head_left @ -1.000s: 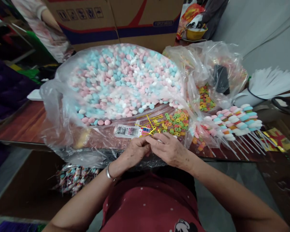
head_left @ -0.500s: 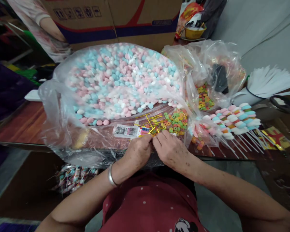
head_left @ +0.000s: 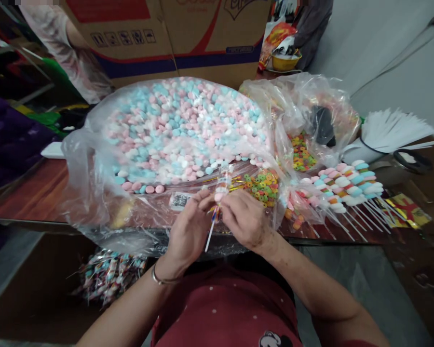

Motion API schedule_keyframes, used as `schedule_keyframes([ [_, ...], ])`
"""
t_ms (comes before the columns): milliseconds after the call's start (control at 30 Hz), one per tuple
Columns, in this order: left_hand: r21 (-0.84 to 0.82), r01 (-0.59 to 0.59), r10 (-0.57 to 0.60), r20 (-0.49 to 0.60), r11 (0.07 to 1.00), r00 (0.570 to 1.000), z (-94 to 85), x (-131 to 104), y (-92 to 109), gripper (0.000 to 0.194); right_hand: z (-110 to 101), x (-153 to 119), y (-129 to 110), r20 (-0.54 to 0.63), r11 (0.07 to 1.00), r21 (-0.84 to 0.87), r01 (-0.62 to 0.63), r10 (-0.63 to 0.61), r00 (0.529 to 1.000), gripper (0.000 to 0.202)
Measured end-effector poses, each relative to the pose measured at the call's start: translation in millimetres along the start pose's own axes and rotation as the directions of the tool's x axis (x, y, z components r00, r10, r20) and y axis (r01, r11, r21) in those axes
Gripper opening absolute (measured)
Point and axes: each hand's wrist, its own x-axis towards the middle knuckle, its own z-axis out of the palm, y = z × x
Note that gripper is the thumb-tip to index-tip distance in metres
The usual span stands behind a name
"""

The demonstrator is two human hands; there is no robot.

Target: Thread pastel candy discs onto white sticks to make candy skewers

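Observation:
Between my hands stands a marshmallow skewer [head_left: 222,185] in a clear printed wrapper, its white stick pointing down toward me. My left hand [head_left: 190,224] has its fingertips closed on the gathered wrapper at the left, the palm partly turned up. From the other side, my right hand [head_left: 246,217] pinches the skewer just above the stick, fingers curled. Gold twist ties [head_left: 236,183] lie just behind, beside a heap of ring-shaped gummies [head_left: 262,185]. A printed label [head_left: 180,201] lies left of my left hand's fingers.
A large clear bag of pastel marshmallows [head_left: 188,125] fills the table's middle. Unwrapped marshmallow skewers [head_left: 347,185] lie at right, near a container of white sticks [head_left: 398,127]. Wrapped skewers [head_left: 110,274] fill a box below left. Behind stand a carton [head_left: 206,62] and a person's sleeve [head_left: 54,38].
My hands have turned and drawn slightly apart, bringing the wrapped skewer upright into view with its stick toward me. The camera view has tilted up a little.

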Motion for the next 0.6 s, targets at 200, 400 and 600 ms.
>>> schedule_keyframes([
  [200, 0.092, -0.093, 0.093, 0.009, 0.991, 0.996, -14.2, 0, 25, 0.056, 3, 3, -1, 0.014, 0.989, -0.006, -0.146, 0.146, 0.989, 0.021],
  [400, 0.117, 0.071, -0.078, 0.058, 0.991, 0.995, -12.9, -4, 25, 0.059, 16, 2, -21, 0.069, 0.962, 0.215, -0.167, 0.156, 0.985, 0.021],
  [600, 0.306, -0.205, 0.265, -0.168, 0.930, 0.950, -19.9, -26, 8, 0.035, 43, -16, -54, 0.464, 0.596, 0.554, -0.581, 0.359, 0.810, 0.020],
])
